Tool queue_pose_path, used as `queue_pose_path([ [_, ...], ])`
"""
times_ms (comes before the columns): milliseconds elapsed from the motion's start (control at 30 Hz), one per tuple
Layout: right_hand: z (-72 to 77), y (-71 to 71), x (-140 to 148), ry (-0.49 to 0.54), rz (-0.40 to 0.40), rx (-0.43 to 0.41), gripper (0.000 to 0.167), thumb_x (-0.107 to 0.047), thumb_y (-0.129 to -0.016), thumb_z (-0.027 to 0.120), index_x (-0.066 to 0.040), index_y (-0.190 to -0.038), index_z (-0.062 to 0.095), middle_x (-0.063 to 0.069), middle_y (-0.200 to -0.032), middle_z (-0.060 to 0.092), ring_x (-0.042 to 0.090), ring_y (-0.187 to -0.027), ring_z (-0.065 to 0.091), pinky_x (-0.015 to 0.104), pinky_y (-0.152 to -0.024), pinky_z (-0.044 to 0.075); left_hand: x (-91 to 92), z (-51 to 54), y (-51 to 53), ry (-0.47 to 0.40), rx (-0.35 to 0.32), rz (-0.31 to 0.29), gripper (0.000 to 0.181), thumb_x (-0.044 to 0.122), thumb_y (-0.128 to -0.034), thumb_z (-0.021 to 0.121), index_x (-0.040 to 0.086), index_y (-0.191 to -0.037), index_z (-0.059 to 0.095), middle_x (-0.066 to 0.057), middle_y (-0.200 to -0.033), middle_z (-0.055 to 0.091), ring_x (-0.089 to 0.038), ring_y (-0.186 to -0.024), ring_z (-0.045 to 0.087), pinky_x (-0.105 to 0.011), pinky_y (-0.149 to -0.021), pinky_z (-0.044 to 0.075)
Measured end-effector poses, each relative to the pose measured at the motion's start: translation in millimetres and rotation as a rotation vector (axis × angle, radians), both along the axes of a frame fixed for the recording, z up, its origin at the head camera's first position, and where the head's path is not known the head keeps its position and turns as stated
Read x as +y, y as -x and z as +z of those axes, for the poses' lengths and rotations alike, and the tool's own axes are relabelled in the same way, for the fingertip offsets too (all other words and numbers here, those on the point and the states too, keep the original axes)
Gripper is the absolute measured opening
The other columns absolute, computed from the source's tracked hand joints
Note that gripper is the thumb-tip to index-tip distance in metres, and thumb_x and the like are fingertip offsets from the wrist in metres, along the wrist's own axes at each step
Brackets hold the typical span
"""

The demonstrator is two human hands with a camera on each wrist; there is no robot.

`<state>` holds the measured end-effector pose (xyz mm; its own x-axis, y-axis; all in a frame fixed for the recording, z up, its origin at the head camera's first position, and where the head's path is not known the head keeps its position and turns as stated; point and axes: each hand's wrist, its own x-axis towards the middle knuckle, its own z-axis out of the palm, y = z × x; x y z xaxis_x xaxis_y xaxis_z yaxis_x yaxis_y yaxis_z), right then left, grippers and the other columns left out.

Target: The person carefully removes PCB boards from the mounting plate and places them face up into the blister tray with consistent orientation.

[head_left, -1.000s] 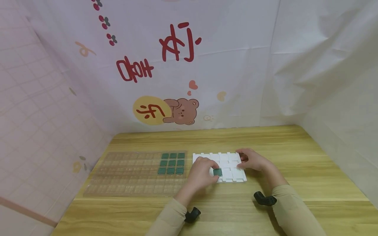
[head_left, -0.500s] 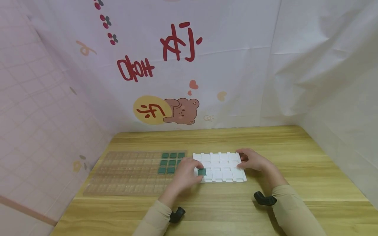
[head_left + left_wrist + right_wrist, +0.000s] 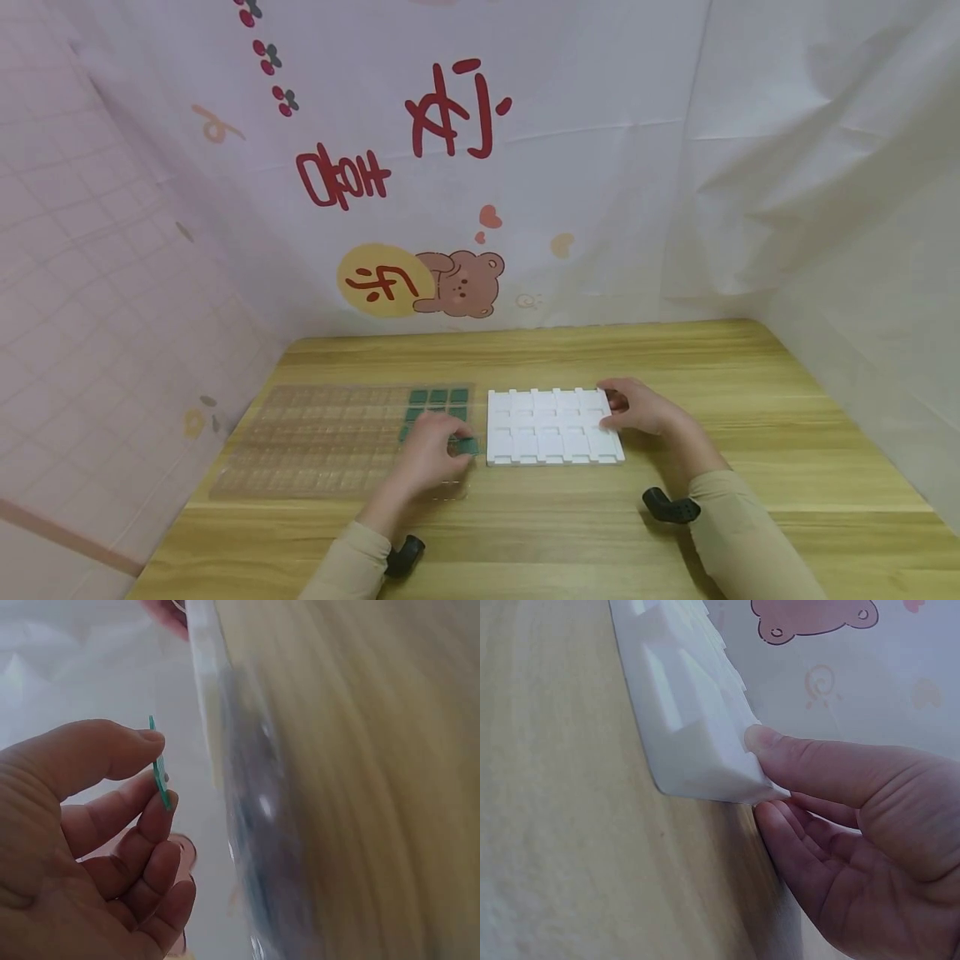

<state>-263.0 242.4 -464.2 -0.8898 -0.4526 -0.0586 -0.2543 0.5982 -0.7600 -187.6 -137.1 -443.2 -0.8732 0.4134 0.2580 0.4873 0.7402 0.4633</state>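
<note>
In the head view my left hand (image 3: 429,450) pinches a small green circuit board (image 3: 468,447) above the right side of a clear plastic tray (image 3: 315,433). Seen edge-on in the left wrist view, that board (image 3: 160,774) sits between thumb and fingertips, clear of the surface. My right hand (image 3: 637,406) grips the right end of a white slotted tray (image 3: 555,427). The right wrist view has the thumb on the white tray's corner (image 3: 705,754), with the fingers low against its side. Several green boards (image 3: 438,396) lie in the clear tray, some hidden behind my left hand.
Both trays lie side by side on a wooden table (image 3: 570,533), a narrow gap between them. A printed white cloth (image 3: 600,167) hangs behind the table and along its sides. Each forearm wears a black wrist mount (image 3: 671,506).
From over the white tray, my left hand has moved left with the green board to the right part of the clear tray. My right hand has stayed on the white tray's end.
</note>
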Motion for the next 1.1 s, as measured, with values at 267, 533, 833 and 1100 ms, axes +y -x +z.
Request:
queue_pose_path([
  [267, -1.1, 0.5, 1, 0.001, -0.003, 0.013, 0.070, -0.007, -0.083, 0.079, 0.017, -0.137, 0.041, 0.027, -0.122, 0.055, 0.037, -0.109, 0.055, 0.048, -0.092, 0.048, -29.7, -1.6, -2.4, -0.024, -0.035, 0.072, 0.022, 0.004, -0.0734, 0.084, 0.005, -0.092, 0.072, -0.003, -0.095, 0.069, -0.030, -0.100, 0.056, -0.048, -0.091, 0.045],
  [533, -0.2, -0.8, 0, 0.000, -0.005, 0.005, 0.071, -0.008, -0.083, 0.079, 0.016, -0.138, 0.041, 0.027, -0.123, 0.053, 0.038, -0.111, 0.054, 0.048, -0.092, 0.047, -51.3, 2.6, 0.0, 0.000, -0.029, 0.091, 0.023, 0.002, -0.0729, 0.083, 0.005, -0.093, 0.072, -0.003, -0.094, 0.069, -0.028, -0.097, 0.060, -0.046, -0.089, 0.048],
  [833, -2.2, 0.9, 0, -0.014, -0.019, 0.001, 0.071, -0.010, -0.083, 0.080, 0.015, -0.138, 0.042, 0.026, -0.124, 0.053, 0.037, -0.110, 0.054, 0.048, -0.093, 0.047, -67.5, 6.3, 2.7, 0.057, -0.023, 0.049, 0.023, 0.006, -0.0736, 0.084, 0.006, -0.094, 0.072, -0.003, -0.097, 0.069, -0.026, -0.097, 0.057, -0.044, -0.088, 0.048],
  [1100, -1.9, 0.5, 0, -0.015, -0.018, -0.002, 0.072, -0.010, -0.083, 0.079, 0.014, -0.139, 0.041, 0.028, -0.126, 0.051, 0.038, -0.112, 0.054, 0.049, -0.094, 0.046, -79.8, 10.1, 7.3, 0.129, -0.041, 0.012, 0.024, 0.007, -0.0733, 0.084, 0.005, -0.093, 0.072, -0.005, -0.099, 0.069, -0.031, -0.102, 0.058, -0.049, -0.094, 0.046],
])
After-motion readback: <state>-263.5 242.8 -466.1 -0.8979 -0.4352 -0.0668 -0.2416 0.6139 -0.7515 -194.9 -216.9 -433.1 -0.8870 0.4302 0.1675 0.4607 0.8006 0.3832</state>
